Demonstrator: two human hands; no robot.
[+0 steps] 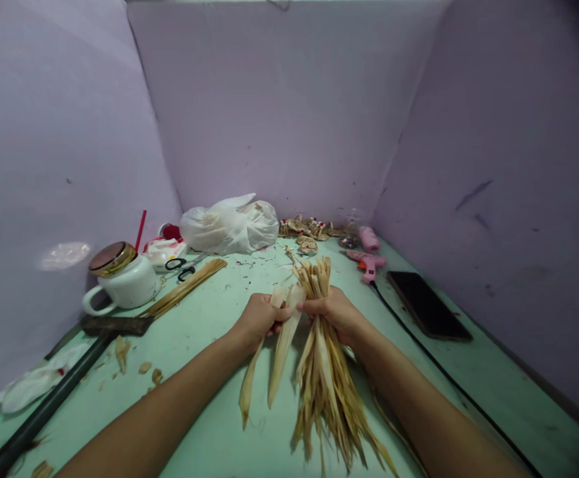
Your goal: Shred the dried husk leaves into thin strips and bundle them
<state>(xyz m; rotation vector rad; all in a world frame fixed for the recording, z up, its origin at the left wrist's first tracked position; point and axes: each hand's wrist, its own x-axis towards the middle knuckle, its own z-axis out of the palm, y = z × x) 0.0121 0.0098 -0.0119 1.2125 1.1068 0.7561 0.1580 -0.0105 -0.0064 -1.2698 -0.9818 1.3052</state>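
My right hand (pixel 336 313) is closed round a thick bundle of dry straw-coloured leaf strips (pixel 327 392), whose tips fan up past my fingers and whose long ends hang toward me. My left hand (pixel 258 318) is closed on a couple of separate pale strips (pixel 280 352), held just left of the bundle. The two hands nearly touch over the pale green tabletop (pixel 204 318).
A white mug with a gold lid (pixel 119 279), scissors (pixel 182 265), a stack of thin sticks (pixel 184 291), a hammer (pixel 70 358) and a white plastic bag (pixel 230 226) lie left and back. A pink glue gun (pixel 366 263), its black cord and a dark phone (pixel 427 305) lie right.
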